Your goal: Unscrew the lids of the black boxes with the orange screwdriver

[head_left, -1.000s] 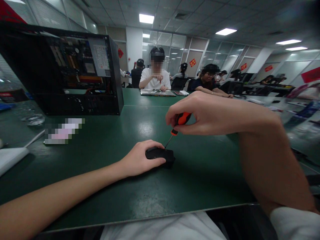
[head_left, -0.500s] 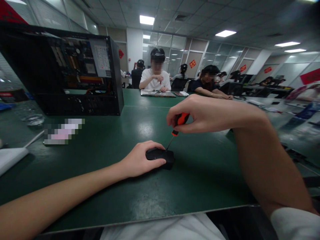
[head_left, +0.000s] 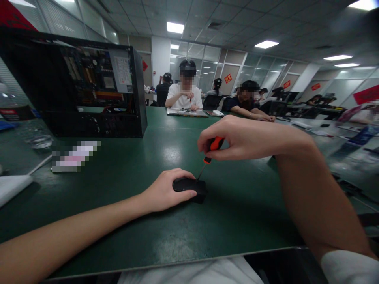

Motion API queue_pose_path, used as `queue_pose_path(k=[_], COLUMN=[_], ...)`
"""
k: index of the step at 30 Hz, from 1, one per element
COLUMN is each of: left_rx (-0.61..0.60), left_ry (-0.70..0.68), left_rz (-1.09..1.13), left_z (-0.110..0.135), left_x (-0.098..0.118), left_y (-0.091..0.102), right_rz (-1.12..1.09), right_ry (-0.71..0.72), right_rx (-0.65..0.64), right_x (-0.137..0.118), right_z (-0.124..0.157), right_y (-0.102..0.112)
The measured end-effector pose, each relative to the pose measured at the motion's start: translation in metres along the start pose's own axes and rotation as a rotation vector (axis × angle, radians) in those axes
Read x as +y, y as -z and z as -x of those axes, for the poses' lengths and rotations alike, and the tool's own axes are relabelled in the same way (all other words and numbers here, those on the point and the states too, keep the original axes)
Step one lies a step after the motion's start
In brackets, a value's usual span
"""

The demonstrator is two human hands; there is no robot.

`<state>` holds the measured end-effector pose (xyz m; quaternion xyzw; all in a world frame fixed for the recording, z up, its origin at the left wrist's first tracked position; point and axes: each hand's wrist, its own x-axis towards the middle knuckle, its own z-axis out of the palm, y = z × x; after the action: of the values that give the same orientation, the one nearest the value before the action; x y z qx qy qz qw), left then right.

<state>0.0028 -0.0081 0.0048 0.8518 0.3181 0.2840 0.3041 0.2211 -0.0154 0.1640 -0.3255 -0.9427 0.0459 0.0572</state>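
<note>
A small black device [head_left: 192, 186], like a computer mouse, lies on the green table [head_left: 166, 225] in front of me. My left hand [head_left: 166, 191] wraps round its near and left side and holds it down. My right hand [head_left: 233, 138] is closed on the orange and black handle of a screwdriver [head_left: 211, 152], held above and to the right of the device. The thin shaft slants down to the left, and its tip rests on the device's top.
An open black computer case [head_left: 89, 94] stands at the back left, with a blurred flat item [head_left: 74, 156] before it and a white sheet [head_left: 12, 187] at the left edge. Other people sit at the table's far end and at tables to the right.
The screwdriver tip has shifted slightly right on the device, and my right hand sits a little lower. My left hand has kept its hold. The view has tilted a touch.
</note>
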Motion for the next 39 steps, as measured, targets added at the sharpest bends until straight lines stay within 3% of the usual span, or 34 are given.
queue_pose_path(k=[39], left_rx=[-0.021], left_ry=[-0.025], left_rz=[0.004], left_z=[0.001], left_x=[-0.003], left_y=[0.001], right_rz=[0.001], right_ry=[-0.016], right_rx=[-0.037], right_x=[0.009], right_z=[-0.001], right_y=[0.001])
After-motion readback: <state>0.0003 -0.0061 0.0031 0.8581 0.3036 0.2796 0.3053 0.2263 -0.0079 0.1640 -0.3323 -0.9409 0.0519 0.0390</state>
